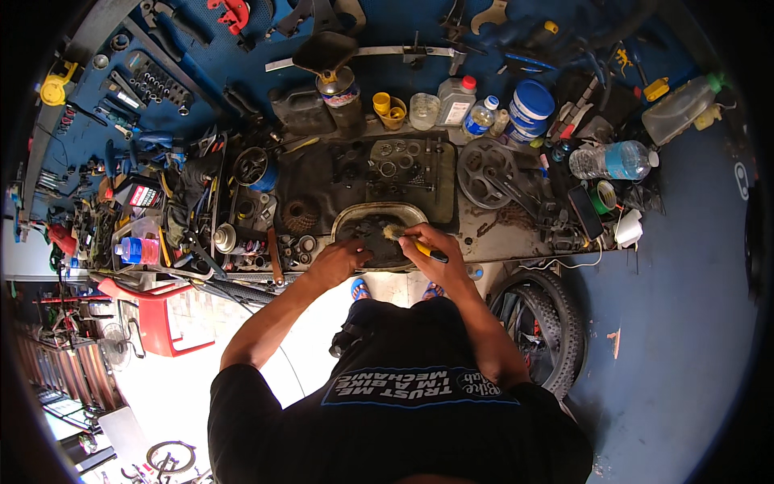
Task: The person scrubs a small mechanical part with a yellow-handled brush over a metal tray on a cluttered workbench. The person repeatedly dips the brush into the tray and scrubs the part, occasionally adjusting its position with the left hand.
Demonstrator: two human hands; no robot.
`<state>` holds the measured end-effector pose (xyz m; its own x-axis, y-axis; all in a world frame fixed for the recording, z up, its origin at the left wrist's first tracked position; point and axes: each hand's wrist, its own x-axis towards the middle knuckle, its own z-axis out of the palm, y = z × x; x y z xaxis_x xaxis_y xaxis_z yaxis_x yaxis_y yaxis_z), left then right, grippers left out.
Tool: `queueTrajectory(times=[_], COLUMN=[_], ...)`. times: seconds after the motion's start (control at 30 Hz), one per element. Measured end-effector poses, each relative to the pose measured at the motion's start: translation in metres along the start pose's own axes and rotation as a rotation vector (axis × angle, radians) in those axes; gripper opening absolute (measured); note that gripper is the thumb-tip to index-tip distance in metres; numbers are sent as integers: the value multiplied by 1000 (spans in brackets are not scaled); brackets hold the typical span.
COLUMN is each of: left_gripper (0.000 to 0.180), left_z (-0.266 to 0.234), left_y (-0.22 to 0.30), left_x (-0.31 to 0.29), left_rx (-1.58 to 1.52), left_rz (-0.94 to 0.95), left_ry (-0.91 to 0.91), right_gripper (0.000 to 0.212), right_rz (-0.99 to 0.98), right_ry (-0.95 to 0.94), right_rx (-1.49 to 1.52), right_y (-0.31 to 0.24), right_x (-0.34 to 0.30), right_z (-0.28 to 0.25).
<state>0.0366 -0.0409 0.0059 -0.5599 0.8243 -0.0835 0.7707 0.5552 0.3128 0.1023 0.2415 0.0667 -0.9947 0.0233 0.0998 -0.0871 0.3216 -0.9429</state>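
Observation:
An oval metal tray with dark, dirty contents lies at the bench's front edge. My right hand is closed around a brush with a yellow and black handle, its pale bristles over the tray. At the tray's left side my left hand is closed, fingertips over the rim; whatever it pinches is too dark to make out. Behind the tray, a dark mat bears small rings and other metal parts. A rusty cassette of sprockets sits left of the tray.
A chainring with crank arm and a chain lie to the right. Bottles, including a grey one with a red cap, and a blue tub line the back. Tyres stand below the bench. Tools crowd the left.

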Motion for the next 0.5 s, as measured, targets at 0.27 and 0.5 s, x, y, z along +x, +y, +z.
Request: queueTrajectory(times=[0.27, 0.5], left_gripper=[34, 24], left_z=[4, 6], left_y=[-1, -8], left_x=[5, 4], left_rx=[49, 143], left_rz=[19, 71], left_ry=[-14, -3], right_gripper=[21, 22], right_rz=[-47, -51], right_ry=[62, 55], right_rx=[-31, -22], right_y=[10, 7], right_x=[-3, -4], right_z=[5, 4])
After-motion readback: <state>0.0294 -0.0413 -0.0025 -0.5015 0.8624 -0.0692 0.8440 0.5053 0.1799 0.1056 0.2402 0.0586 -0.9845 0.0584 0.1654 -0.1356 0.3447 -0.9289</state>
